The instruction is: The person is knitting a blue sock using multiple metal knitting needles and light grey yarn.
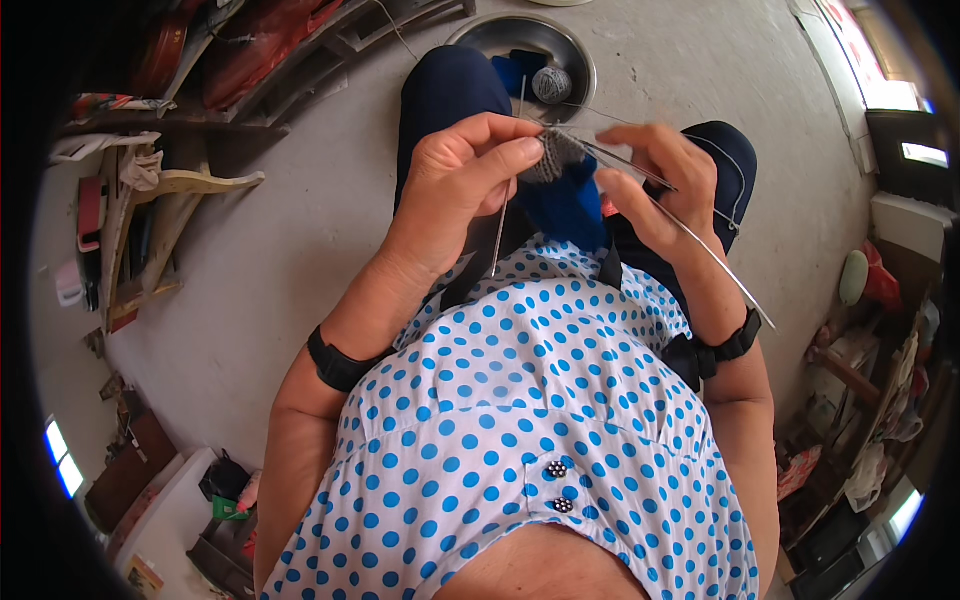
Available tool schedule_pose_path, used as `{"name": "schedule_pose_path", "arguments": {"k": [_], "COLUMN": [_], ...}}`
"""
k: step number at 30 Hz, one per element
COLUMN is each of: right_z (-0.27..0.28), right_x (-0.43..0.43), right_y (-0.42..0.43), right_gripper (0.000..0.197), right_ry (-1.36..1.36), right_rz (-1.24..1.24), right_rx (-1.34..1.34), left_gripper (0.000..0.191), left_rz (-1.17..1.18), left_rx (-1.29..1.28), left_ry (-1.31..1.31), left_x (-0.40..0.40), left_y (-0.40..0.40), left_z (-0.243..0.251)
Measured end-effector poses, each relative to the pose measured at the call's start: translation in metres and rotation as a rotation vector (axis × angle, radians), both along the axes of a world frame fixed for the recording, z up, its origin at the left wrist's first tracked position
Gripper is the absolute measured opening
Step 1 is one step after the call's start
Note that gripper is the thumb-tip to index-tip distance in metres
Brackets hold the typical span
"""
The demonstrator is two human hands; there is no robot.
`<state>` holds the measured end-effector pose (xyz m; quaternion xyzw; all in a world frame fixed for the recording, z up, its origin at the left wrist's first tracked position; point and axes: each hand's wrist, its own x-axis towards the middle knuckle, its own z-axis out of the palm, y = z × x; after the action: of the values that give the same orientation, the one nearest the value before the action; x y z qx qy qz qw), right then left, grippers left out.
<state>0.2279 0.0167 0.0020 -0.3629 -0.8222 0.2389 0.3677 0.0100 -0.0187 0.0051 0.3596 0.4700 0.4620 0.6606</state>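
Note:
My left hand [476, 165] pinches the edge of a small piece of grey and blue knitting [559, 161] between thumb and fingers. Its blue part [574, 206] hangs down over my lap. One thin metal knitting needle [500, 232] slants down below my left hand. My right hand [660, 180] is at the knitting's right side, with long needles [716, 259] passing through its grasp; its index finger is raised and slightly blurred. Grey yarn [739, 184] runs over my right knee. A ball of grey yarn [552, 85] lies in a metal basin beyond my hands.
The metal basin [586, 56] on the concrete floor [300, 202] also holds dark blue pieces [514, 71]. Wooden furniture [199, 180] stands at the left. A red-covered object [247, 75] is at the upper left, and cluttered shelving [855, 375] lines the right.

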Motion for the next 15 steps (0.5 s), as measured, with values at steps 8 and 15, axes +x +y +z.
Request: {"name": "schedule_pose_path", "arguments": {"k": [8,15], "right_z": [-0.016,-0.008], "right_x": [-0.003,0.003], "right_y": [-0.019,-0.020], "right_gripper": [0.017,0.021], "right_ry": [0.163,0.240], "right_rz": [0.029,0.071], "right_rx": [-0.071,-0.294], "left_gripper": [0.023,0.022], "left_rz": [0.026,0.025], "left_rx": [0.017,0.027], "left_ry": [-0.059,-0.005], "left_x": [-0.002,-0.004], "left_y": [0.002,0.003], "left_z": [-0.004,-0.006]}}
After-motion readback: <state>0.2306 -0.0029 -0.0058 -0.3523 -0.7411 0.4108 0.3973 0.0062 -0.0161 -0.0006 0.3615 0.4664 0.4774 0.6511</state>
